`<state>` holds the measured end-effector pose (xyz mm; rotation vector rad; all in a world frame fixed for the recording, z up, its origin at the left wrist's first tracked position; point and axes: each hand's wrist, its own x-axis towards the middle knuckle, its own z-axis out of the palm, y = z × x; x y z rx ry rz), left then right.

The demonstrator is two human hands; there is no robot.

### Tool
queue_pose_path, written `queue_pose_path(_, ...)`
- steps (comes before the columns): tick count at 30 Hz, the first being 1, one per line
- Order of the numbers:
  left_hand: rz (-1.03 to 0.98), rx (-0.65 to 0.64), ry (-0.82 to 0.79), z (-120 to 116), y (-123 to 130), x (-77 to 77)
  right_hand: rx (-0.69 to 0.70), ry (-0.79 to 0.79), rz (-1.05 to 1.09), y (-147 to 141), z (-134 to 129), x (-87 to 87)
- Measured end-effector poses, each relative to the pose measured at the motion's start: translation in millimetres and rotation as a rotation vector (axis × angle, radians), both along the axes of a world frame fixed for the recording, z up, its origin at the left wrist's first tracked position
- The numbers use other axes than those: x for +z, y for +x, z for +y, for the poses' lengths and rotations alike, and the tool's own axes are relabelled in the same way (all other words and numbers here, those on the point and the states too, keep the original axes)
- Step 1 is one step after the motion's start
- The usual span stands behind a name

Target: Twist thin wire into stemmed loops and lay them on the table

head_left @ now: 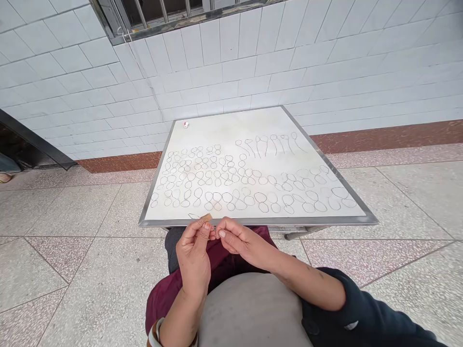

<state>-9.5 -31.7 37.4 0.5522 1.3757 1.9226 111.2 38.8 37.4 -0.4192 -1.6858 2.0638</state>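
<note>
Above the table's front edge, my two hands meet with fingertips nearly touching. My left hand [194,250] is closed in a pinch on a small tan strip [208,218], which sticks up past the fingers. A thin dark loop [193,216] shows just beyond that hand; whether it is held or lies on the table I cannot tell. My right hand [240,239] is pinched shut close beside it, and what lies between its fingertips is too small to make out. Rows of thin dark wire-like loops [217,179], many paired like figure eights, cover much of the white tabletop [224,126].
Several loops with long tails [265,144] lie toward the back right of the table. A small white and red object [185,125] sits at its back left corner. Behind stands a tiled wall [231,72] with a barred window [162,12]. The table has a metal rim [260,221].
</note>
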Motion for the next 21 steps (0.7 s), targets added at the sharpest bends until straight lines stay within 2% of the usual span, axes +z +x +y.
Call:
queue_pose_path(6, 0.03, 0.0, -0.004, 1.0, -1.8, -4.4, -0.037, -0.011, -0.035, -2.8, 0.7, -1.5)
queue_pose_path(14, 0.102, 0.022, -0.026, 1.0, -2.4, -5.4, -0.068, 0.054, -0.056, -1.2, 0.8, 1.9)
queue_pose_path(21, 0.118, 0.019, -0.037, -0.6, -2.3, -5.7, -0.088, 0.062, -0.1, -1.9, 0.3, -6.1)
